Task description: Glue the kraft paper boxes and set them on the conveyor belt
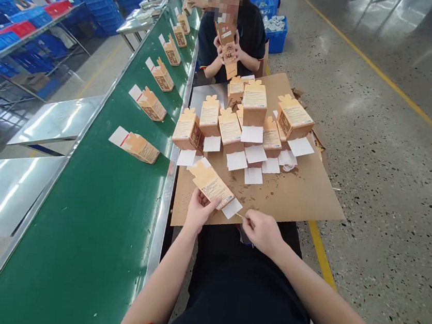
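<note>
My left hand (198, 211) grips a small tan carton (211, 184) with a white label and an open white flap, holding it over the near edge of a brown cardboard sheet (294, 194). My right hand (260, 231) is closed in a pinch just right of the flap, on something thin that I cannot make out. Beyond them, several similar tan cartons (244, 116) stand on the sheet with white flaps open toward me.
A green conveyor belt (94, 231) runs along my left, carrying several cartons (139, 147) lying on their sides. A person in dark clothes (249, 36) sits across the sheet holding a carton. Blue crates (275, 31) stand behind; speckled floor with yellow lines lies to the right.
</note>
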